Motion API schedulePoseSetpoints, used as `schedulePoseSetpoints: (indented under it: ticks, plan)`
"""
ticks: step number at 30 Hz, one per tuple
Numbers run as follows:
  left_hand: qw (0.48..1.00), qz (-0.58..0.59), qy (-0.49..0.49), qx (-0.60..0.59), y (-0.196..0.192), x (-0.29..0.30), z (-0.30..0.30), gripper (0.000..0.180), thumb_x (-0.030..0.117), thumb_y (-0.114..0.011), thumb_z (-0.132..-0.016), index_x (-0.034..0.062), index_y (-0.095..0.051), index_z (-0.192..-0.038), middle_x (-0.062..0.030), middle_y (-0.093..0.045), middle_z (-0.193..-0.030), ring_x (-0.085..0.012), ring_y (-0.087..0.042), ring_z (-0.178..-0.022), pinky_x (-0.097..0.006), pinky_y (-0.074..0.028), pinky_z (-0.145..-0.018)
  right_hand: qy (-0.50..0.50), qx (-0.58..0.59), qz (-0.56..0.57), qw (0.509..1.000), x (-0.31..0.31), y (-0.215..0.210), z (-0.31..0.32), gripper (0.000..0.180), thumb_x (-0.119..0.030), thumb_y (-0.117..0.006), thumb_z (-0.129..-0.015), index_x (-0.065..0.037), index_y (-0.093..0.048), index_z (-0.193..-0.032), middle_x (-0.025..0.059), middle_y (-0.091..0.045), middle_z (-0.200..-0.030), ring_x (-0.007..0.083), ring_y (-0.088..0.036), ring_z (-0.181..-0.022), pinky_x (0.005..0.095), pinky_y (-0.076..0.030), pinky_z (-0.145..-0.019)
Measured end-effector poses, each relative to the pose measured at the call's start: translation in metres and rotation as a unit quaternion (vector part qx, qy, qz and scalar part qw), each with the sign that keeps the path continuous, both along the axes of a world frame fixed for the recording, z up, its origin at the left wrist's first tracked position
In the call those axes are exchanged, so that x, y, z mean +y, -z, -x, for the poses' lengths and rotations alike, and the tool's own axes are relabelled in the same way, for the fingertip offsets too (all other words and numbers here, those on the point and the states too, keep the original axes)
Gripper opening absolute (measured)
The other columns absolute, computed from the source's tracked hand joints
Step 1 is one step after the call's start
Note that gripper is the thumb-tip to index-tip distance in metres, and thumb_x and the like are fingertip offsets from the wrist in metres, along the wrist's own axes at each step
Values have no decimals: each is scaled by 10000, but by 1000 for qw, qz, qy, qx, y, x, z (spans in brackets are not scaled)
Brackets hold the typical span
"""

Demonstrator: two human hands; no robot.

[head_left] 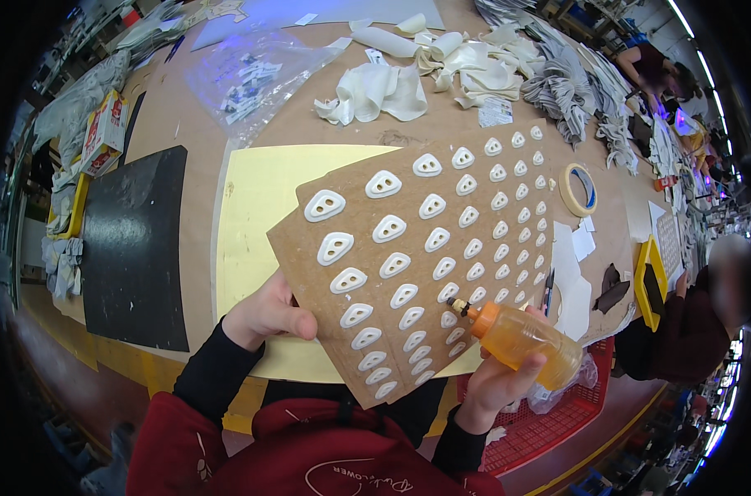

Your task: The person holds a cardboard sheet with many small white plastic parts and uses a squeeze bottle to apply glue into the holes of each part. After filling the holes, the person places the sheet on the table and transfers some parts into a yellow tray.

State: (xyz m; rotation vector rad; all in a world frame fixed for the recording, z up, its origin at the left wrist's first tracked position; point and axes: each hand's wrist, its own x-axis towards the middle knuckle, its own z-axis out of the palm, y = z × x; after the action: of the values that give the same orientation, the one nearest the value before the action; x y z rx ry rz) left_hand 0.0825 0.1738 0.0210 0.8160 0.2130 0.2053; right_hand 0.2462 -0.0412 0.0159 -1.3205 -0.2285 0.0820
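Observation:
My left hand (268, 312) grips the lower left edge of a brown board (355, 213), thumb at the rim and fingers hidden beneath. The board tilts above the table, with several rows of small white rounded-triangular pieces (404, 296) lying on it, each with small holes. My right hand (503, 382) is wrapped round a squeeze bottle (528, 343) of amber liquid with an orange cap. The bottle lies tilted, its dark narrow nozzle at one of the pieces near the board's right side; whether it touches is unclear. A pale yellow sheet (259, 198) lies under the board.
A black panel (135, 248) lies left. Behind are a clear plastic bag (264, 70) and crumpled off-white pieces (375, 93). A tape roll (569, 190), pen (549, 289) and yellow tray (642, 285) are right. A red basket (549, 438) stands below. Another person (681, 339) sits far right.

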Motion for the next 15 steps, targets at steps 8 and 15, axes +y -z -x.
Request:
schedulePoseSetpoints:
  ticks: [8, 15]
  plan:
    - [1000, -8, 13, -8, 4, 1, 4, 991, 255, -822, -586, 21, -225, -1342, -107, -385, -1310, -200, -387, -1190, -350, -348, -961, -20, -32, 7, 999, 5, -13, 9, 719, -558, -589, -728, 47, -445, -1088, 141, -515, -1023, 233, -570, -917, 342, -495, -780]
    - [999, -16, 27, -7, -1, 0, 5, 976, 239, -826, -580, 22, -247, -1334, -97, -400, -1301, -191, -394, -1180, -342, -346, -957, -2, -61, 31, 998, 11, -25, 16, 780, -589, -636, -672, 59, -451, -1065, 174, -570, -907, 250, -590, -865, 345, -504, -764]
